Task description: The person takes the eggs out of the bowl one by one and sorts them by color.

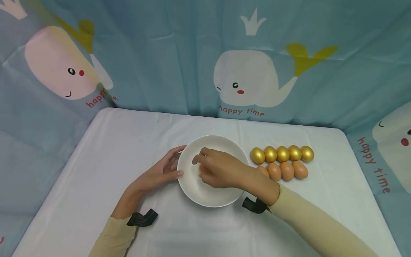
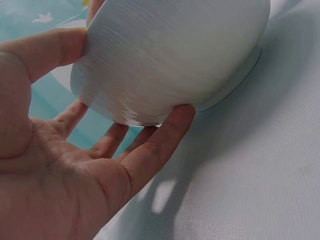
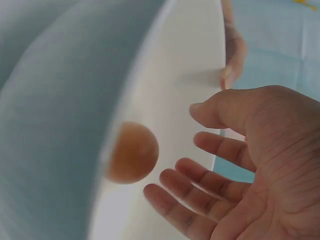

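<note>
A white bowl (image 1: 205, 195) stands on the table. My left hand (image 1: 161, 170) grips its left side, the thumb at the rim and the fingers spread against the outer wall, as the left wrist view shows. Inside the bowl lies a brown egg (image 3: 134, 152), mostly hidden under my right hand (image 1: 221, 167) in the head view. The right hand hangs over the bowl with fingers loosely bent and holding nothing. In the right wrist view, a small gap separates its fingertips (image 3: 156, 196) from the egg.
Right of the bowl, several golden eggs (image 1: 283, 154) lie in a row. In front of them is a row of brown eggs (image 1: 287, 171), the leftmost partly covered by the right forearm. A blue curtain (image 1: 179, 71) with whale prints hangs behind the white-covered table (image 1: 135, 132).
</note>
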`<action>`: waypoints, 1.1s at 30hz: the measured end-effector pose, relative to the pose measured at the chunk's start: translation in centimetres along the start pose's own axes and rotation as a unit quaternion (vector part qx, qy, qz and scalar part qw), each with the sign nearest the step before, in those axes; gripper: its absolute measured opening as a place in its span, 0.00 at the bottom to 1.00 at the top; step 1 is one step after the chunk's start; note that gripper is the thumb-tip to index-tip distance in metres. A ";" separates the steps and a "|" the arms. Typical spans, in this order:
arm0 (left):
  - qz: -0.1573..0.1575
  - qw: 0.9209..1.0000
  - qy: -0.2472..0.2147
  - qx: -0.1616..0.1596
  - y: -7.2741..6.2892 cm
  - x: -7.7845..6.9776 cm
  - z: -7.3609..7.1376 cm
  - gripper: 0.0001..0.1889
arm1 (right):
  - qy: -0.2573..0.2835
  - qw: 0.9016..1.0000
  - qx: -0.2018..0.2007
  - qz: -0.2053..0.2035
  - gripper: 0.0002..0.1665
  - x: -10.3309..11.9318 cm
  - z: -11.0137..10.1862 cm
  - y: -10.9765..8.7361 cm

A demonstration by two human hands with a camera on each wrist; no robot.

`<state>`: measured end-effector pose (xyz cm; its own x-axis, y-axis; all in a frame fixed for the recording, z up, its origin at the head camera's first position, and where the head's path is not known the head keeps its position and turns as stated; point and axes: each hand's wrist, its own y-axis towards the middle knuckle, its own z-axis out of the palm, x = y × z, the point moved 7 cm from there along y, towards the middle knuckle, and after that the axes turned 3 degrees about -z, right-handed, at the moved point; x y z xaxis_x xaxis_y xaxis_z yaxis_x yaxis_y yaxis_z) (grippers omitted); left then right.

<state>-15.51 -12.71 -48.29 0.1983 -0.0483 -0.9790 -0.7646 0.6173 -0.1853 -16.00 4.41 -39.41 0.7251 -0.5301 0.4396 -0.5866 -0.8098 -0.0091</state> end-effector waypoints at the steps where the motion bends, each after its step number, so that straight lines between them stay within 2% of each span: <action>1: 0.000 1.000 0.001 0.000 0.0 0.1 0.0 0.42 | 0.002 1.000 0.002 -0.005 0.18 0.0 0.0 0.1; 6: 0.001 1.000 0.000 -0.001 0.0 0.3 -0.1 0.42 | 0.005 1.000 0.026 -0.013 0.17 -0.1 0.4 0.7; 12: 0.004 1.000 0.000 -0.001 0.0 0.3 0.0 0.41 | -0.031 0.997 0.069 -0.003 0.18 -0.4 1.2 0.9; 21: 0.010 1.000 -0.001 0.003 0.0 0.3 -0.1 0.42 | -0.059 0.992 0.110 -0.013 0.22 -0.5 1.7 1.1; 26: 0.009 1.000 -0.006 0.004 0.0 0.3 0.0 0.42 | -0.044 0.991 0.130 -0.008 0.16 -0.6 1.6 1.1; 33: 0.004 1.000 -0.006 0.004 0.1 0.2 0.0 0.42 | -0.031 0.991 0.119 -0.045 0.09 -0.3 1.4 1.0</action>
<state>-15.51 -12.69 -48.55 0.1988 -0.0339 -0.9794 -0.7611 0.6243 -0.1761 -16.33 3.38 -40.85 0.7959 -0.4616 0.3917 -0.4226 -0.8869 -0.1865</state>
